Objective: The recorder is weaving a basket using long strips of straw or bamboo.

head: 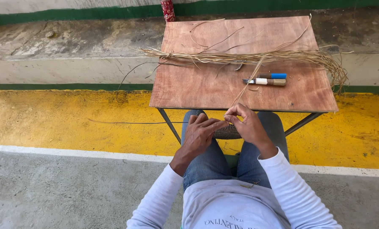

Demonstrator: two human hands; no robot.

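Note:
My left hand (200, 133) and my right hand (249, 125) meet over my lap, just below the near edge of a small wooden table (189, 89). Between them they hold a small dark woven piece (227, 132), mostly hidden by the fingers. My right hand pinches a long pale fibre strand (248, 82) that runs up from the weaving onto the table. A bundle of dried straw-like fibres (257, 56) lies across the table's far half.
Two short tools lie on the table: one with a blue handle (276, 76), and a knife-like one with a wooden handle (266, 81). A loose strand (130, 123) trails left over the yellow-painted floor. A red object (168, 10) stands beyond the table.

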